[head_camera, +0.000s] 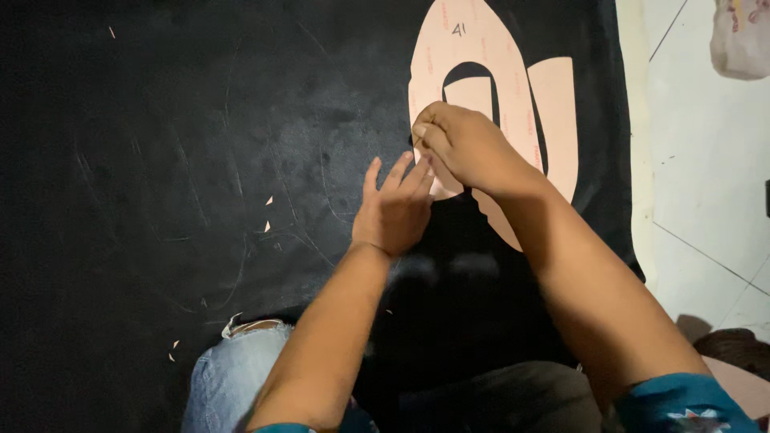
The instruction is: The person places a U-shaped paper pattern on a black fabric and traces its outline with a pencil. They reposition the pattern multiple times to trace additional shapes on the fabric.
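Right hand (465,148) is pinching a thin tool, tip hidden, on pink pattern (473,48), its long axis running away from wearer toward black sheet's (200,160) far-right edge; left hand (395,207), fingers spread, is pressing pattern's near edge.

Pattern: a pale pink, flat card template (473,56) with a rounded outer edge and a U-shaped slot cut through it.
Pose: lying flat, its rounded end pointing away from me.
Place: on the black sheet material (200,144), upper right, partly under my fingers.
Sheet: spread flat, scuffed with faint traced lines.
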